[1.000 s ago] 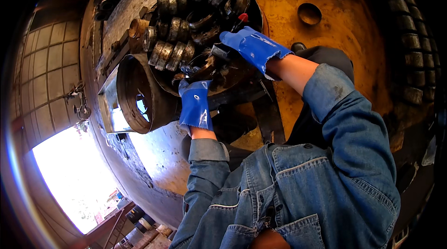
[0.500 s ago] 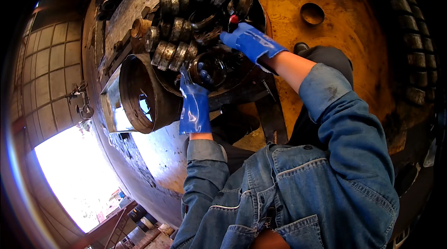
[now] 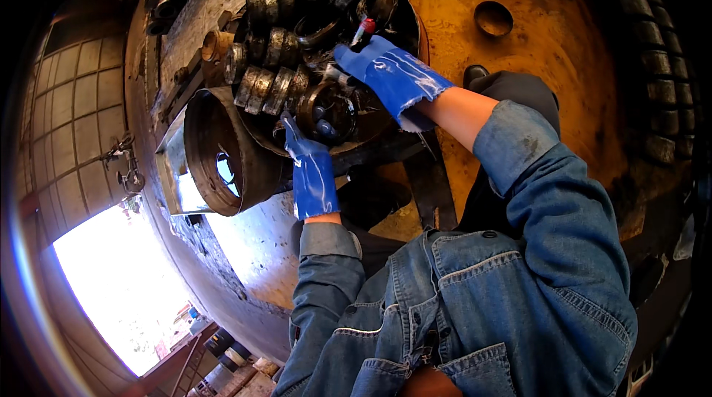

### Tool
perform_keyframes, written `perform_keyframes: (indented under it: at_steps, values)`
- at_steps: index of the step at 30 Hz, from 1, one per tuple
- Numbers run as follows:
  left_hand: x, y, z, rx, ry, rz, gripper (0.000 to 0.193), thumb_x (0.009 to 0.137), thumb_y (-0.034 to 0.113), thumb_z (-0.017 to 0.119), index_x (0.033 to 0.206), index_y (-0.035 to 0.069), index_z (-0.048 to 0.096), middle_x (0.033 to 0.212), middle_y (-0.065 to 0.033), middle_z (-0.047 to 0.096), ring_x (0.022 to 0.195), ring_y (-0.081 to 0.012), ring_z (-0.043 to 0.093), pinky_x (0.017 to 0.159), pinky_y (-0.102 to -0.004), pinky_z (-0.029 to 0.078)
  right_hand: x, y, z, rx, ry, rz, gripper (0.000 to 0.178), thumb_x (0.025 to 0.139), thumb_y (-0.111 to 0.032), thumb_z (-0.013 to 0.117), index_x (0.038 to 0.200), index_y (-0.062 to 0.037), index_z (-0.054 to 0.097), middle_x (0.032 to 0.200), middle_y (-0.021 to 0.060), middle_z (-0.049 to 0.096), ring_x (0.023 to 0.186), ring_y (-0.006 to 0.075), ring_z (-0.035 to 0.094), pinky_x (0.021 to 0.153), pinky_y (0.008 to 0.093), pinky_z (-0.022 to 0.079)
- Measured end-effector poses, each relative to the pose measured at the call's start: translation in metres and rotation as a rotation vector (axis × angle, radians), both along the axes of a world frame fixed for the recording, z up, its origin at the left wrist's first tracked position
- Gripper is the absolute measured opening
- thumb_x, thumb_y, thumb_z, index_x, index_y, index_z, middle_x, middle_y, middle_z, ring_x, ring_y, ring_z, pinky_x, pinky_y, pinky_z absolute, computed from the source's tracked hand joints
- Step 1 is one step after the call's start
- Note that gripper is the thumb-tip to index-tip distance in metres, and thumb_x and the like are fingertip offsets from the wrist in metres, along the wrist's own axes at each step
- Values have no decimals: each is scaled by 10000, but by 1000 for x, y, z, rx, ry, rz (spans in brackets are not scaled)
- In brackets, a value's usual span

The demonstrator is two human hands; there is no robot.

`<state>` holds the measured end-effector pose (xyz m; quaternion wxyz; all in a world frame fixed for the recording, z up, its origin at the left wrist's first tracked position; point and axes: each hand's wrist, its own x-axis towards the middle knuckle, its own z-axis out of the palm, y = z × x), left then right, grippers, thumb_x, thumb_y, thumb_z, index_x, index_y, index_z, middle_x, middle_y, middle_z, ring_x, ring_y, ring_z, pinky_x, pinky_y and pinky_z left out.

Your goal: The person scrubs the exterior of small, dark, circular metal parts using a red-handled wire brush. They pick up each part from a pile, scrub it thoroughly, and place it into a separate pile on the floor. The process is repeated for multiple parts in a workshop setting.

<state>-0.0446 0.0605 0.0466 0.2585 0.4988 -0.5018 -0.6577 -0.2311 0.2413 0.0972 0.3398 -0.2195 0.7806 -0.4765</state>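
My left hand (image 3: 311,171), in a blue rubber glove, grips a dark, oily metal ring (image 3: 348,111) at the near side of a round tub (image 3: 426,33). Its blue fingertips show inside the ring, with the thumb outside on the left. My right hand (image 3: 393,70), gloved alike, is closed round a red-ended handle (image 3: 367,24) just beyond that ring. The handle's working end lies mostly hidden by the glove and dark parts; pale strands show near it. Several more greasy metal rings (image 3: 282,47) lie heaped in the tub.
Left of the tub, an open metal drum (image 3: 194,152) lies tilted. A rusty cup-like ring (image 3: 494,20) sits on the orange-brown floor (image 3: 549,48). Stacked rings (image 3: 658,93) line the far right. Bright daylight enters through a doorway (image 3: 111,278) at lower left.
My right hand has shifted slightly left with the handle, over the ring. My left hand and the ring have tilted a little; fewer fingertips show inside it.
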Motion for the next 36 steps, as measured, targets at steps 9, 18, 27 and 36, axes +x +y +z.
perform_keyframes:
  at_steps: [9,18,27,36]
  values:
    - [3,-16,-40,413,274,42,412,988,548,579,1048,154,683,926,-53,705,667,-219,599,602,-390,559,2,-2,-6,143,-139,-107,471,929,-469,607,1114,-55,735,1104,239,714,1057,400,669,916,441,533]
    - [-9,1,-15,523,179,117,517,1011,542,527,1314,138,638,1316,-97,643,1178,-333,603,1003,-543,511,24,-20,-6,-289,-357,-77,258,964,-346,689,1050,-109,745,844,32,719,779,124,669,732,307,536]
    - [-23,15,11,723,90,37,672,1065,560,330,1478,58,500,1483,-174,544,1332,-384,527,1151,-562,388,30,-20,-26,-316,-17,511,272,950,-303,596,980,-76,743,824,79,722,729,191,636,722,359,534]
    - [-12,3,-7,453,51,-9,672,1085,550,258,1464,63,525,1464,-158,577,1325,-353,545,1124,-504,436,19,4,-13,122,21,175,453,844,-497,693,919,-53,741,812,150,734,766,291,701,729,414,548]
